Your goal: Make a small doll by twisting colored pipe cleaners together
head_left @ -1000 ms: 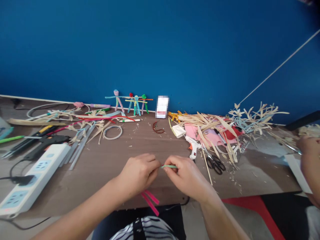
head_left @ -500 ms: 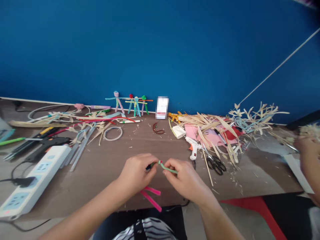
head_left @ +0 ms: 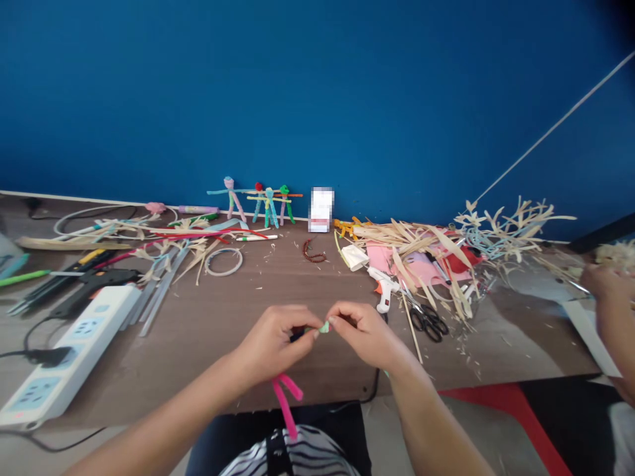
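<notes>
My left hand [head_left: 272, 344] and my right hand [head_left: 364, 334] meet above the brown wooden table [head_left: 208, 344], fingertips almost touching. A short piece of green pipe cleaner [head_left: 325, 327] shows between them, pinched mainly by my right fingers. Under my left hand, a pink pipe cleaner [head_left: 285, 403] hangs down in a bent fork over the table's front edge. My left fingers hold its upper end, which is partly hidden, along with a small dark piece [head_left: 298, 336].
A co-worker's hand [head_left: 612, 304] holds pale straw at the right. A white power strip [head_left: 74, 357] lies at the left. A white glue gun [head_left: 384, 289] and black-handled scissors [head_left: 426, 324] sit right of my hands, by a heap of dried straw [head_left: 421, 254]. Pipe-cleaner figures [head_left: 260, 201] stand against the blue wall.
My hands have drawn closer, and the green pipe cleaner is now mostly hidden between my fingers. The pink pipe cleaner has swung toward my body and hangs lower.
</notes>
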Demonstrator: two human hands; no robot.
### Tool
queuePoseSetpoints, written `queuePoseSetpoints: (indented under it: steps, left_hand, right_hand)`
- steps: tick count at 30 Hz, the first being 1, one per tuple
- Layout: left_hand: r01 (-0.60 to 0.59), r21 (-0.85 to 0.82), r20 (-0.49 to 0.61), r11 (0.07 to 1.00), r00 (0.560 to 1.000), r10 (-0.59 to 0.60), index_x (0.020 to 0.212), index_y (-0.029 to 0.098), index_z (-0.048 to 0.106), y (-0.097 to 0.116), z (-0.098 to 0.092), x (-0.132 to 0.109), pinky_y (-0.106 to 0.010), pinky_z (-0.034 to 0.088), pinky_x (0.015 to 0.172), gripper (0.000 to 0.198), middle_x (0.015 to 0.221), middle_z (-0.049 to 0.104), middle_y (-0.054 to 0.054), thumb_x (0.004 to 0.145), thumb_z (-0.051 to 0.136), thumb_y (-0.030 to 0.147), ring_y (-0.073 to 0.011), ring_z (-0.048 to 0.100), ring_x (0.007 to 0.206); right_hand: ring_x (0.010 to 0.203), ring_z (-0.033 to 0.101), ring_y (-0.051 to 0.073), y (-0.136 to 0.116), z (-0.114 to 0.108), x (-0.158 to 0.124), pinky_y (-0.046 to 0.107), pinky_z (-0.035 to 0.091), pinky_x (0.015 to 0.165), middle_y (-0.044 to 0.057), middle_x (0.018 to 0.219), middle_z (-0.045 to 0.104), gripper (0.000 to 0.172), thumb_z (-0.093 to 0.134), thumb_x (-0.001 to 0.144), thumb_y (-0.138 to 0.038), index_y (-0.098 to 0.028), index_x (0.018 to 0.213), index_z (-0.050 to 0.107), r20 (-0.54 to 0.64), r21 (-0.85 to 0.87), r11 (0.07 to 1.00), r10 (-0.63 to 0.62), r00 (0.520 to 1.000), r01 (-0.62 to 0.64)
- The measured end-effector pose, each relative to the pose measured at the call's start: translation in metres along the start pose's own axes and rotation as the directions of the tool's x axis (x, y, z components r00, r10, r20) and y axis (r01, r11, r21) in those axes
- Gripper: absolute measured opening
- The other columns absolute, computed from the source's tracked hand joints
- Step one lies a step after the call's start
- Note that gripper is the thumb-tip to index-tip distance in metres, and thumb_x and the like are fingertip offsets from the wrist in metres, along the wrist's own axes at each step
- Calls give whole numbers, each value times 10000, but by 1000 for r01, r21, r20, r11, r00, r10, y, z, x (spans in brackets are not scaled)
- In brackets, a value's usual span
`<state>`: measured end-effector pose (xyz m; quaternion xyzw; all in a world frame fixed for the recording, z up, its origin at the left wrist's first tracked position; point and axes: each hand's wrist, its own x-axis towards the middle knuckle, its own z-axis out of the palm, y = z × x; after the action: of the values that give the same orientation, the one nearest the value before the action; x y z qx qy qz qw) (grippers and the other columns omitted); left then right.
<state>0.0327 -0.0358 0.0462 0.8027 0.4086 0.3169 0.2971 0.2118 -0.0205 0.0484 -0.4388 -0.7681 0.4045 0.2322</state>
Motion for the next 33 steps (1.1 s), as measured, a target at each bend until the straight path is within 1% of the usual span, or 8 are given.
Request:
queuePoseSetpoints:
  steps: [3,6,12,17,23,27,30,33]
  left_hand:
    - [54,-47,-96,997,994,-58,741,166,632,-2,5,1,-177,364,550,165,615,588,11,734,475,116,-81,511,567]
    - [84,-6,-143,996,986,-84,743,175,637,-5,10,1,-185,375,568,166,650,617,7,728,480,123,-91,536,595]
    - [90,200,-143,976,988,-62,820,197,643,-4,11,0,-208,380,583,186,687,639,-7,735,482,158,-121,562,638]
    - [-8,330,-54,944,998,27,766,186,646,-2,7,1,-215,358,546,193,601,588,-13,719,467,134,-130,534,599]
    - [-15,20,70,1000,997,13,769,168,642,3,1,1,-184,353,535,208,606,567,2,715,453,100,-88,493,551]
    - [94,-185,20,978,996,-92,720,142,646,5,1,1,-174,344,496,170,571,552,7,720,477,128,-77,464,518]
    - [174,-264,-35,949,981,-189,720,126,639,6,4,0,-178,373,507,162,616,606,-16,730,479,152,-92,507,556]
    - [194,-200,-90,960,973,-215,728,136,628,4,9,0,-189,394,531,159,638,628,-17,742,472,162,-101,533,575]
  right_hand:
    - [539,396,85,-4,5,-4,187,277,513,-38,565,453,214,379,839,-244,-169,721,540,-21,-81,997,2,1000,-4]
    - [538,402,87,-12,8,-11,198,254,514,-31,569,472,215,372,840,-213,-170,680,509,-38,-210,978,-7,999,-1]
    - [528,408,90,-22,8,-19,208,226,514,-28,569,491,135,440,797,-197,-174,669,476,-29,-373,928,2,1000,-13]
    - [550,433,94,-25,-3,-19,208,247,530,-21,601,514,130,413,808,-188,-180,714,502,-42,-331,943,2,999,-16]
    - [521,385,83,-9,-6,-10,192,274,501,-35,595,479,108,457,790,-250,-180,736,520,-97,-39,998,54,994,-58]
    - [521,367,73,0,1,-4,181,286,490,-39,569,431,189,448,802,-279,-157,678,524,-23,177,983,44,999,-39]
    - [477,327,66,2,7,-5,182,259,458,-50,519,365,279,391,836,-324,-150,662,522,11,195,978,77,997,-77]
    - [472,327,69,1,14,-7,189,246,454,-52,510,356,307,353,854,-336,-153,665,512,-23,120,989,91,996,-88]
